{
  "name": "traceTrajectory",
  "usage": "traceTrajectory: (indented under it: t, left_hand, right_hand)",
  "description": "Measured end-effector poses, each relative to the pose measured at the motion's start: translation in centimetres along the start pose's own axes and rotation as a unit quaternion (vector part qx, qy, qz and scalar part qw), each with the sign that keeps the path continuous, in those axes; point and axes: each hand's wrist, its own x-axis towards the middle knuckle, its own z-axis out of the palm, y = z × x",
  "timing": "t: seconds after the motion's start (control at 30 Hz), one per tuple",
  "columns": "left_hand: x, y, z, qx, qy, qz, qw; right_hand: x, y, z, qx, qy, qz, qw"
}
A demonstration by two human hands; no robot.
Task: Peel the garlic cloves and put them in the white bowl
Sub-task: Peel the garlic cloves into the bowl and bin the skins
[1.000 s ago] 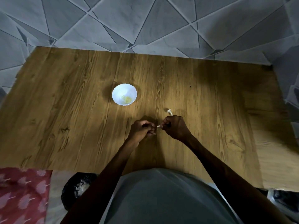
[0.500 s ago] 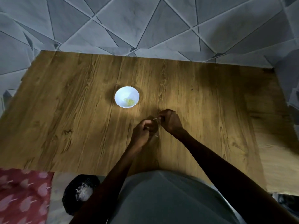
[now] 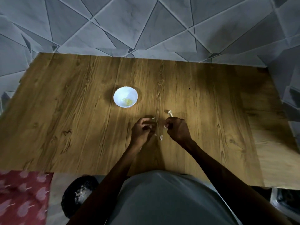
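The white bowl (image 3: 119, 95) stands on the wooden table (image 3: 65, 120) and holds pale peeled garlic (image 3: 127, 101). My left hand (image 3: 142, 129) is in front of the bowl. Its fingers are curled round a garlic clove that is mostly hidden, and a sliver of skin (image 3: 153, 118) shows at its fingertips. My right hand (image 3: 177, 129) is a short gap to the right and pinches a white scrap of garlic skin (image 3: 165, 126). Loose skin pieces lie on the table between the hands (image 3: 161, 137) and just beyond my right hand (image 3: 169, 112).
A black bin (image 3: 79, 194) with white peelings sits below the table's near edge on the left, beside a red patterned cloth (image 3: 22, 197). A grey tiled wall (image 3: 146, 26) backs the table. A metal object (image 3: 285, 202) shows at bottom right.
My hands were joined at the clove and have pulled apart. A scrap of skin came away in my right hand, and small pieces now lie on the table between the hands.
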Motion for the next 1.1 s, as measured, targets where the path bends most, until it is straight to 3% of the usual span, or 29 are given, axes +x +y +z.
traceTrajectory:
  t: [0.1, 0.23, 0.37, 0.47, 0.67, 0.87, 1.0, 1.1]
  left_hand:
    - [-0.1, 0.2, -0.5, 0.045, 0.01, 0.04, 0.998]
    - [-0.5, -0.4, -1.3, 0.061, 0.017, 0.047, 0.997]
    - [-0.8, -1.4, -2.1, 0.059, 0.024, 0.05, 0.997]
    - [-1.0, -1.8, -2.5, 0.052, 0.033, 0.043, 0.997]
    - [-1.4, -2.2, -2.8, 0.02, 0.036, 0.022, 0.999]
    - [-1.9, -2.2, -2.6, -0.01, 0.03, 0.021, 0.999]
    - [-2.1, -1.9, -2.5, -0.016, 0.026, 0.017, 0.999]
    - [-2.0, -1.8, -2.5, -0.024, 0.022, 0.017, 0.999]
  right_hand:
    - [-0.5, 0.1, 0.3, -0.106, 0.015, -0.024, 0.994]
    - [-1.9, -0.4, 2.2, -0.219, -0.056, -0.073, 0.971]
    - [-3.4, -1.1, 4.1, -0.204, -0.065, -0.165, 0.963]
    - [-3.1, -0.9, 4.5, -0.181, -0.063, -0.186, 0.964]
    - [-3.9, 1.2, 3.0, -0.18, -0.058, -0.31, 0.932]
    - [-3.6, 2.0, 0.7, -0.111, -0.033, -0.245, 0.963]
    - [-3.6, 2.3, 0.7, -0.155, -0.112, -0.274, 0.942]
    - [-4.0, 3.0, 0.7, -0.183, -0.104, -0.291, 0.933]
